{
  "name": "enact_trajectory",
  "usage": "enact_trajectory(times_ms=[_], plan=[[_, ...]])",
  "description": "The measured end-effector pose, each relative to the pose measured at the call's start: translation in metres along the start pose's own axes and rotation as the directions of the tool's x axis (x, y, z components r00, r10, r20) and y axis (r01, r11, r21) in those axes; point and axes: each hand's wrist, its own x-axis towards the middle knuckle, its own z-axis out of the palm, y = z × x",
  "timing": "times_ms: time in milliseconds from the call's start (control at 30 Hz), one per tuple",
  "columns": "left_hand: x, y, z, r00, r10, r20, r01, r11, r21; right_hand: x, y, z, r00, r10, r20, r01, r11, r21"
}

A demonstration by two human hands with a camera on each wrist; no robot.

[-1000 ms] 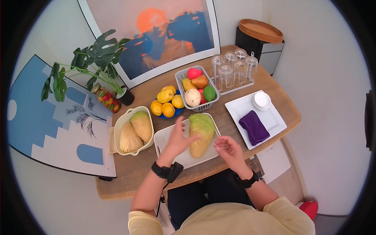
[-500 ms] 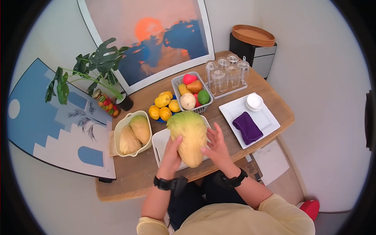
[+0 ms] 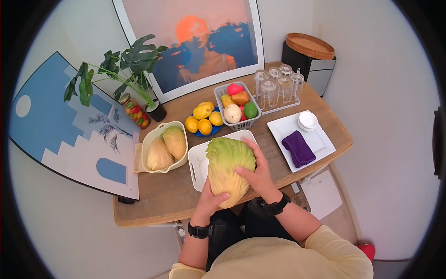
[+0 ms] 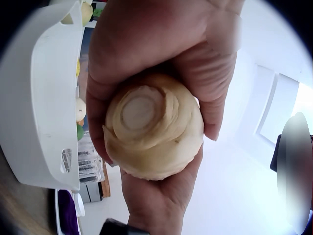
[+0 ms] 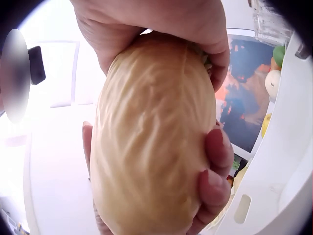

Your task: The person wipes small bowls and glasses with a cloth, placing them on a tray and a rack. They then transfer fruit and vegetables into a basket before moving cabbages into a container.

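A napa cabbage (image 3: pixel 230 162), green and frilly at the top and pale yellow below, is held up in both hands over a white tray (image 3: pixel 199 174) with handle slots. My left hand (image 3: pixel 209 204) grips its lower end, thumb across the front. Higher up on the other side, my right hand (image 3: pixel 261 176) holds it with the thumb on the leaves. The left wrist view shows the round cut stem (image 4: pixel 139 113) between the two hands. In the right wrist view, left fingertips (image 5: pixel 215 166) wrap the ribbed side.
Left of the tray, a cream basin (image 3: pixel 186 156) holds two more cabbages. Behind stand a blue plate (image 3: pixel 218 132) of yellow fruit, a grey basket (image 3: pixel 253 124) of mixed fruit and a glass rack (image 3: pixel 278 108). To the right, a white plate (image 3: pixel 325 144) carries a purple cloth (image 3: pixel 298 149).
A second ago the cabbage lay in the tray with both hands apart from it. Both hands have since taken hold and lifted it, and now it is turned slightly, held nearer the body.
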Motion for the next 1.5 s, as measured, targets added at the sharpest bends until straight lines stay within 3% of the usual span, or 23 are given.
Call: enact_trajectory(times_ms=[167,233,300,367,433,467,500,533,600,667,733,767,833,867,933,967,1033,1100,1167,1233,1300,1367,1500], plan=[[-0.003,0.022,-0.009,1.0,-0.011,0.003,0.01,0.995,0.1,0.001,-0.007,-0.004,0.998,0.047,0.03,-0.048,0.999,0.02],[-0.004,0.032,-0.015,0.993,-0.056,0.105,0.025,0.963,0.27,0.004,-0.016,-0.011,0.997,0.058,0.046,-0.057,0.998,-0.026],[-0.006,0.038,-0.009,0.992,-0.033,0.119,-0.009,0.944,0.33,0.007,-0.025,-0.015,0.955,0.096,0.282,-0.077,0.994,-0.076],[-0.007,0.038,-0.008,0.99,-0.009,0.139,-0.047,0.919,0.391,0.004,-0.026,-0.013,0.964,0.145,0.222,-0.138,0.989,-0.049],[-0.004,0.026,-0.015,0.968,0.143,-0.207,-0.109,0.979,0.17,0.001,-0.023,-0.009,0.968,0.192,0.164,-0.191,0.981,-0.018],[-0.002,0.019,-0.018,0.968,0.144,-0.207,-0.109,0.979,0.17,-0.003,-0.018,-0.005,0.986,0.166,0.026,-0.167,0.985,0.045],[-0.001,0.01,-0.021,0.922,0.186,-0.34,-0.216,0.975,-0.052,-0.008,-0.013,0.0,0.983,0.144,-0.113,-0.133,0.986,0.104],[0.0,0.006,-0.017,0.86,0.191,-0.474,-0.341,0.905,-0.254,-0.012,-0.009,0.005,0.984,0.144,-0.109,-0.133,0.986,0.103],[0.0,0.001,0.007,0.828,0.212,-0.519,-0.399,0.873,-0.28,-0.024,0.002,0.018,0.934,0.219,-0.282,-0.156,0.961,0.228],[0.0,-0.006,0.026,0.795,0.226,-0.562,-0.453,0.839,-0.302,-0.04,0.015,0.024,0.931,0.25,-0.265,-0.173,0.944,0.282],[-0.001,-0.013,0.033,0.672,0.343,-0.656,-0.499,0.865,-0.059,-0.046,0.023,0.02,0.928,0.316,-0.199,-0.244,0.916,0.319],[-0.001,-0.009,0.029,0.67,0.345,-0.658,-0.501,0.864,-0.057,-0.043,0.024,0.013,0.928,0.316,-0.196,-0.245,0.916,0.319],[-0.003,0.001,0.017,0.771,0.299,-0.562,-0.383,0.923,-0.033,-0.03,0.018,0.005,0.993,0.113,-0.041,-0.118,0.982,-0.149],[-0.003,0.0,0.017,0.771,0.296,-0.563,-0.379,0.925,-0.034,-0.032,0.011,0.004,0.99,0.136,-0.044,-0.142,0.966,-0.215],[-0.001,-0.003,0.019,0.837,0.327,-0.438,-0.255,0.942,0.217,-0.033,0.0,0.01,0.989,0.147,0.023,-0.14,0.973,-0.184],[-0.001,-0.007,0.02,0.837,0.329,-0.436,-0.257,0.942,0.218,-0.032,-0.002,0.012,0.984,0.15,0.095,-0.135,0.979,-0.151],[-0.001,-0.017,0.023,0.755,0.493,-0.432,-0.447,0.87,0.211,-0.033,0.005,0.012,0.985,0.172,0.031,-0.169,0.982,-0.088],[-0.004,-0.02,0.024,0.773,0.466,-0.43,-0.381,0.884,0.272,-0.034,0.009,0.009,0.977,0.209,-0.034,-0.21,0.978,-0.018],[-0.005,-0.016,0.023,0.792,0.431,-0.431,-0.307,0.893,0.33,-0.03,0.009,0.0,0.934,0.336,0.125,-0.317,0.937,-0.145],[-0.006,-0.001,0.021,0.93,0.24,-0.277,-0.147,0.937,0.318,-0.024,0.0,-0.002,0.933,0.321,0.163,-0.286,0.936,-0.206],[-0.004,-0.006,0.024,0.939,0.214,-0.269,-0.122,0.939,0.322,-0.023,-0.006,0.0,0.932,0.299,0.206,-0.241,0.934,-0.265],[-0.001,-0.008,0.023,0.946,0.196,-0.257,-0.104,0.938,0.332,-0.021,-0.006,0.004,0.943,0.274,0.19,-0.254,0.96,-0.12],[-0.004,-0.017,0.017,0.901,0.344,-0.263,-0.153,0.822,0.549,-0.025,0.011,0.005,0.979,0.197,0.057,-0.192,0.978,-0.079]])
